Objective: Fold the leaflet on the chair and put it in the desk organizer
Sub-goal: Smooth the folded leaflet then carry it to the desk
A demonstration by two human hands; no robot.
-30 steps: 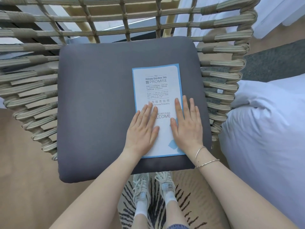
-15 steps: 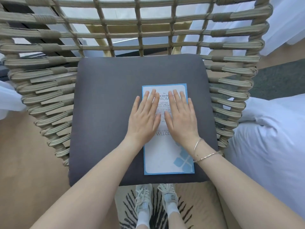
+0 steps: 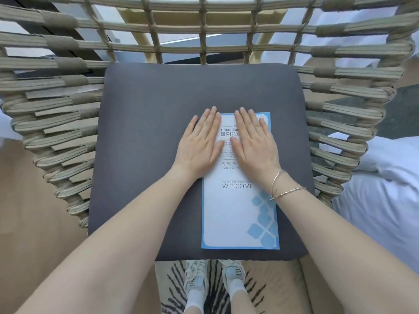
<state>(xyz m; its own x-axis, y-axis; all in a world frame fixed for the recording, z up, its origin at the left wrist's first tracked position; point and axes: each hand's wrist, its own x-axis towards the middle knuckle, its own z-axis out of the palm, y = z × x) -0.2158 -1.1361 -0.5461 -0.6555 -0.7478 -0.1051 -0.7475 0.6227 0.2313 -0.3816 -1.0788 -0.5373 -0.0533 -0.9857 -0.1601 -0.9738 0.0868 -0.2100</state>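
A white leaflet (image 3: 238,214) with a blue border and the word WELCOME lies flat on the dark grey seat cushion (image 3: 147,132) of a woven rope chair (image 3: 68,123), toward the cushion's right front. My left hand (image 3: 199,146) rests palm down on the leaflet's upper left edge, partly on the cushion. Flat on the upper part of the leaflet lies my right hand (image 3: 254,143), fingers together, a thin bracelet on the wrist. Neither hand grips the paper. No desk organizer is in view.
A white bed (image 3: 381,189) stands close on the right of the chair. Under the cushion's front edge are my two white shoes (image 3: 213,279) on a striped rug (image 3: 172,284). Tan floor (image 3: 29,211) lies to the left.
Both flat hands slid away from me along the leaflet, from its lower part over WELCOME to its top edge. The lower half of the leaflet is now uncovered.
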